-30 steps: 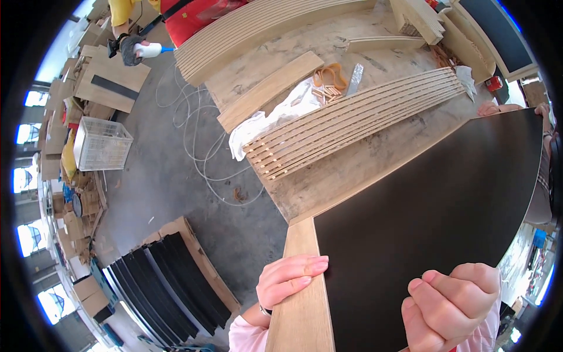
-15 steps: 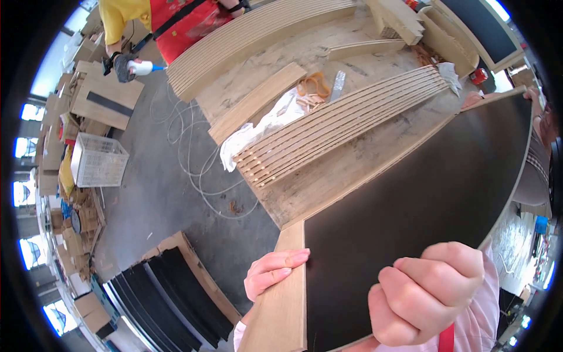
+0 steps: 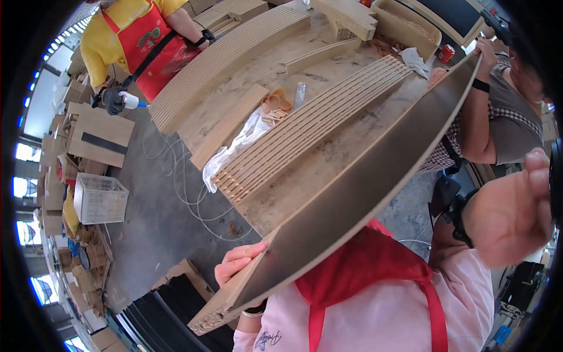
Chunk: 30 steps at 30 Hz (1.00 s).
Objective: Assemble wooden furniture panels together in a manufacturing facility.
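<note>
My left hand (image 3: 239,261) grips the near left end of a wood-framed panel with a dark face (image 3: 352,196), its fingers over the pale wooden edge. The panel has a long curved edge and stands tilted along the near side of the workbench. At its far right end, a co-worker's hand (image 3: 484,58) holds the top corner. My right hand (image 3: 509,214) is raised at the right, off the panel and close to the camera. It is blurred, with its fingers partly cut off from sight.
Slatted wooden strips (image 3: 311,129) lie on the workbench (image 3: 275,205) beside a white cloth (image 3: 240,144). Across it, a person in a red apron (image 3: 149,50) holds a white bottle with a blue nozzle (image 3: 130,100). A hose (image 3: 187,199) and a white crate (image 3: 101,198) are on the floor.
The panel has tipped so its dark face shows much narrower. My right hand has moved from low over the panel to up at the right. The view has shifted.
</note>
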Each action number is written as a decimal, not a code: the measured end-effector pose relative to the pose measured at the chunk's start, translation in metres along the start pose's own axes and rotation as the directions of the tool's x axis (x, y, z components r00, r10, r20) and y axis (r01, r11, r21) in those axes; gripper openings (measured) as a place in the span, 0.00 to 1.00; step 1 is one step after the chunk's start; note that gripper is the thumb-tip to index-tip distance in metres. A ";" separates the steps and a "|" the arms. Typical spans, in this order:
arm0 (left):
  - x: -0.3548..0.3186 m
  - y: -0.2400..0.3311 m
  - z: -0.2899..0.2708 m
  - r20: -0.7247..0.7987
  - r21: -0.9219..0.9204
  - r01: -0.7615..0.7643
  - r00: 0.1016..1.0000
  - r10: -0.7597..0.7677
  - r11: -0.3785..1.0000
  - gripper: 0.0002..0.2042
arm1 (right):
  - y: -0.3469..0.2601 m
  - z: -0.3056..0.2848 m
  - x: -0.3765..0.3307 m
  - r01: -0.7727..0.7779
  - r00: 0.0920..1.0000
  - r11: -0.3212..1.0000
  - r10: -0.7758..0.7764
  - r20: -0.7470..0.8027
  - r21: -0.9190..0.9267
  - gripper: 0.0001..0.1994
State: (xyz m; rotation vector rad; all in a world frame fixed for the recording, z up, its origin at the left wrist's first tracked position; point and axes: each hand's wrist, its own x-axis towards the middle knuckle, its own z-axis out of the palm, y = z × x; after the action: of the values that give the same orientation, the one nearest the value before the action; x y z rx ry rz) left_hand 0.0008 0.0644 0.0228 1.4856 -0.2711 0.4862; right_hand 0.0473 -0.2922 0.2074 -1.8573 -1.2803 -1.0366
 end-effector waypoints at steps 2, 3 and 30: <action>0.003 0.000 0.003 0.009 0.030 -0.019 1.000 0.019 0.999 0.11 | -0.015 -0.010 -0.045 -0.145 0.968 0.961 0.089 -0.233 -0.235 0.17; 0.000 -0.003 0.002 -0.053 0.086 -0.004 0.999 0.009 0.996 0.12 | -0.019 -0.003 -0.066 -0.320 0.877 0.864 0.114 -0.468 -0.389 0.20; -0.003 -0.010 0.006 -0.166 0.102 -0.023 0.985 0.040 0.995 0.21 | 0.050 -0.024 -0.002 -0.335 0.942 0.739 0.261 -0.209 -0.584 0.35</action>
State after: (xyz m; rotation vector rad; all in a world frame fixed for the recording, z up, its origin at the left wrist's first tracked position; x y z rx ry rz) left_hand 0.0039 0.0582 0.0131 1.5289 -0.1386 0.6549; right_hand 0.0879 -0.3292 0.2136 -2.3367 -0.5553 -1.4658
